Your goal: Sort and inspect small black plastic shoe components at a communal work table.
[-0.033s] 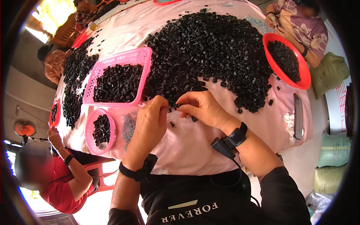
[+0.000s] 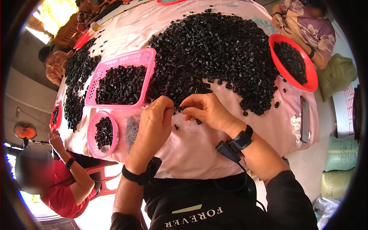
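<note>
My right hand [image 2: 210,112] pinches a small black plastic piece [image 2: 181,109] between thumb and forefinger, just off the near edge of a big heap of similar black pieces [image 2: 214,50]. Close beside it on the left is my left hand [image 2: 154,118], its fingers curled together in a pinch. What the left fingers hold, if anything, is hidden behind the hand. A few loose black pieces [image 2: 198,122] lie on the pink cloth under the right hand. Left of my left wrist is a small pile of fine grey bits [image 2: 132,129], too small to name.
A pink mesh basket [image 2: 150,73] and a round pink basket [image 2: 92,140], both holding black pieces, stand to the left. At the right are a red basin [image 2: 311,78] and a phone [image 2: 304,122]. Co-workers sit around the table; one in a red shirt [image 2: 67,191] is near left.
My left hand has shifted very slightly up and to the right. The right hand keeps its pinch in nearly the same place.
</note>
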`<state>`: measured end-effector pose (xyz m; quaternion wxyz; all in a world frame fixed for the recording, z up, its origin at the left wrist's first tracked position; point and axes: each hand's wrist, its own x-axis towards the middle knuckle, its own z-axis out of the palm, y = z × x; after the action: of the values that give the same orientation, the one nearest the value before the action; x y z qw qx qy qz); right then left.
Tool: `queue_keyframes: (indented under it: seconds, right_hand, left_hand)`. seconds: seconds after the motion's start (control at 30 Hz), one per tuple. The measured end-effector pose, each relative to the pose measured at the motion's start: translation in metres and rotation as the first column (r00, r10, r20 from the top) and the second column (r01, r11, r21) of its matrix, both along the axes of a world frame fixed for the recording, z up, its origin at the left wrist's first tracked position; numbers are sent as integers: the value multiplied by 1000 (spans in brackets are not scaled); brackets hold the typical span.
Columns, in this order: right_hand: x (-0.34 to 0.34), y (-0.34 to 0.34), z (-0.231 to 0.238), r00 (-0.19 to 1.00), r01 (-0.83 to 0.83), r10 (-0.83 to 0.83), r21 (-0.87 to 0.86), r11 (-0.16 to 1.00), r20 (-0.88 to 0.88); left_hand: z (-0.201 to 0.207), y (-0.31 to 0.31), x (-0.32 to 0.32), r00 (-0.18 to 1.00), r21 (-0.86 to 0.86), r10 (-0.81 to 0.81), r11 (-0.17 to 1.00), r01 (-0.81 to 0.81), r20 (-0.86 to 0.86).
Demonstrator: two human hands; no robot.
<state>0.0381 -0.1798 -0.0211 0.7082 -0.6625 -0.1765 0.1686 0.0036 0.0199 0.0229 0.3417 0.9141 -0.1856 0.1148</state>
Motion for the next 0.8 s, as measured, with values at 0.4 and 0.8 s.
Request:
queue_keyframes:
  seconds: [0.4, 0.8]
  right_hand:
    - [4, 1, 3, 999, 14, -13, 34, 999, -41]
    - [6, 0, 4, 999, 16, -13, 48, 999, -51]
  left_hand:
    - [15, -19, 6, 994, -55, -75, 995, 79, 78]
    - [13, -22, 13, 993, -72, -34, 997, 42, 110]
